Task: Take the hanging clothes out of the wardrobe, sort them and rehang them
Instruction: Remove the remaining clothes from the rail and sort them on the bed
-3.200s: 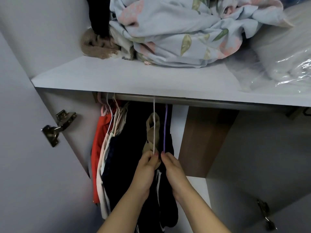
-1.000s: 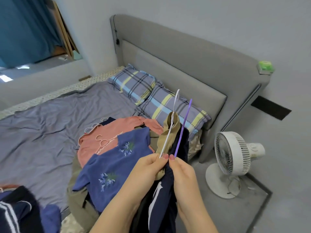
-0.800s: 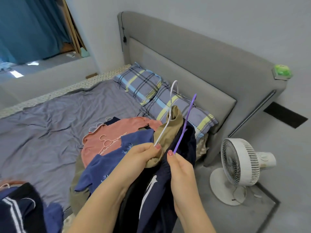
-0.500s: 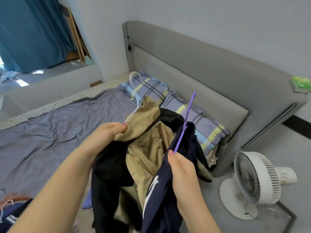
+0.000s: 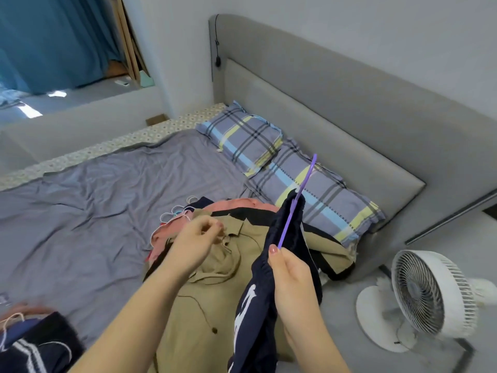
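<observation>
Two hands up: your right hand (image 5: 293, 281) pinches the purple hanger (image 5: 293, 208) carrying navy garment (image 5: 255, 308); your left hand (image 5: 194, 244) curls over the tan shirt (image 5: 193, 319), grip unclear.

- Head view, sole camera: worn high, facing forward and down across bed (image 5: 107, 197) toward headboard (image 5: 336, 109) at 1 o'clock.
- Range: close; left hand (image 5: 193, 246), right hand (image 5: 293, 286) near 6 o'clock.
</observation>
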Motion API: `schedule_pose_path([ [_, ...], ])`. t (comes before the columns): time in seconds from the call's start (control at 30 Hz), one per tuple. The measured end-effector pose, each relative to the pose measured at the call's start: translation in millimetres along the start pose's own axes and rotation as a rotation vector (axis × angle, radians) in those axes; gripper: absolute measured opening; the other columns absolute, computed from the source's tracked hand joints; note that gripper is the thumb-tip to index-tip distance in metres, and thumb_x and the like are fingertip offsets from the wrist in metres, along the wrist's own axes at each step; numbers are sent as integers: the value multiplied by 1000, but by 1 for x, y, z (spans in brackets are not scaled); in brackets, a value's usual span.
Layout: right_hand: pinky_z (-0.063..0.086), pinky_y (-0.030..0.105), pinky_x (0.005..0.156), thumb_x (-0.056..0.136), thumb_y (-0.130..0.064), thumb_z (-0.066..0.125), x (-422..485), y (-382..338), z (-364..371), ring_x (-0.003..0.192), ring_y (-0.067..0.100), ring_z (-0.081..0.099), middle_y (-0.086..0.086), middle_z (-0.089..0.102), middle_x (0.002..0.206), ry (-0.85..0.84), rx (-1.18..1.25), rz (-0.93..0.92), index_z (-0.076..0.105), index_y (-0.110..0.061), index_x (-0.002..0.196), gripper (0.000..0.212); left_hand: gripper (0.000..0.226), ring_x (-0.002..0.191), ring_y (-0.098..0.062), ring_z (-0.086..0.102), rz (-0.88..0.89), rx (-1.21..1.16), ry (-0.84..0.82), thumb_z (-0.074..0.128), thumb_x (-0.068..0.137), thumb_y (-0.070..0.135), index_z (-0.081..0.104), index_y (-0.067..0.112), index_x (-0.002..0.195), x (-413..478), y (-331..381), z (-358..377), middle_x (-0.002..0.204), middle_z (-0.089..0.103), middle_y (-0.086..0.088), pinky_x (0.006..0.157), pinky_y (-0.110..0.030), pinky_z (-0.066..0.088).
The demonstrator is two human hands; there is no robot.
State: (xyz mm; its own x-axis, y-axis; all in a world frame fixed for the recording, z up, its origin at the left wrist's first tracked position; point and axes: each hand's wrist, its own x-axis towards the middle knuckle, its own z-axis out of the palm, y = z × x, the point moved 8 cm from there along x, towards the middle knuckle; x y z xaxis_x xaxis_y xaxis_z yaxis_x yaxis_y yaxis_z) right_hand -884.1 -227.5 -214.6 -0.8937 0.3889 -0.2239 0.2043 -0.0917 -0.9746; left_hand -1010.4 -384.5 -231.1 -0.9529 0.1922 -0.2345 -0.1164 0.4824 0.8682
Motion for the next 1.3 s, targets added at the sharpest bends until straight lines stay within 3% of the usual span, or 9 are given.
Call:
schedule_pose_path([
  [0.13, 23, 32, 60, 99, -29, 47, -5, 2, 1, 63, 18, 25, 8, 26, 67, 30, -55, -2, 26, -10, 66, 44, 25, 58, -5, 51, 13, -126, -79, 50, 98, 25, 59, 15, 77, -38, 21, 37, 66, 56, 5, 52, -16, 38],
  [0.3, 25, 30, 57, 99, -30, 47, -22, 9, -9, 62, 16, 28, 6, 30, 66, -18, -61, 9, 34, -2, 68, 44, 30, 63, -9, 42, 64, -173, -145, 49, 98, 29, 54, 4, 83, -79, 40, 73, 70, 48, 2, 58, -22, 36],
  [0.47, 35, 35, 64, 95, -42, 50, -46, 15, -34, 70, 18, 43, 22, 47, 72, -115, 30, -1, 50, 9, 85, 51, 21, 68, -4, 47, 76, -258, -18, 47, 99, 24, 55, 9, 87, -131, 47, 93, 73, 51, 6, 68, -19, 42],
  [0.53, 40, 37, 69, 94, -41, 50, -58, 22, -41, 76, 18, 49, 34, 54, 89, -164, 65, 16, 54, 8, 92, 50, 16, 71, -3, 51, 72, -268, 31, 48, 98, 26, 56, 15, 89, -154, 45, 98, 75, 56, 5, 72, -22, 45],
  [0.67, 43, 28, 68, 101, -37, 43, -84, 42, -42, 67, 13, 54, 15, 61, 70, -310, 99, 123, 62, -6, 74, 45, 11, 78, -17, 58, 23, -226, 179, 50, 96, 30, 58, 25, 90, -198, 25, 95, 87, 61, -6, 78, -35, 49],
  [0.77, 49, 40, 81, 102, -35, 39, -108, 51, -27, 77, 30, 60, 12, 70, 80, -441, 67, 154, 67, -9, 75, 47, 12, 84, -24, 62, -84, -207, 351, 55, 92, 36, 59, 25, 88, -237, -1, 79, 89, 65, -8, 78, -37, 52],
  [0.9, 50, 42, 91, 101, -31, 40, -151, 60, 9, 91, 24, 66, 13, 71, 93, -628, 22, 180, 69, -10, 91, 37, 41, 77, -16, 60, -274, 9, 460, 51, 87, 57, 58, 16, 87, -284, -30, 42, 86, 65, -2, 71, -31, 49],
  [1.13, 51, 22, 87, 102, -25, 41, -235, 68, 85, 105, 11, 65, 9, 69, 111, -882, 81, 243, 66, -11, 110, 29, 46, 80, -21, 58, -480, 601, 541, 21, 92, 69, 37, 27, 83, -365, -62, -33, 81, 57, 6, 69, -35, 46],
  [1.3, 52, 41, 90, 98, -27, 46, -316, 84, 176, 86, 21, 61, 10, 66, 91, -1009, 23, 246, 70, -12, 102, 28, 46, 66, -18, 54, -420, 613, 693, 29, 89, 67, 33, 26, 69, -454, -120, -120, 64, 53, 1, 56, -34, 40],
])
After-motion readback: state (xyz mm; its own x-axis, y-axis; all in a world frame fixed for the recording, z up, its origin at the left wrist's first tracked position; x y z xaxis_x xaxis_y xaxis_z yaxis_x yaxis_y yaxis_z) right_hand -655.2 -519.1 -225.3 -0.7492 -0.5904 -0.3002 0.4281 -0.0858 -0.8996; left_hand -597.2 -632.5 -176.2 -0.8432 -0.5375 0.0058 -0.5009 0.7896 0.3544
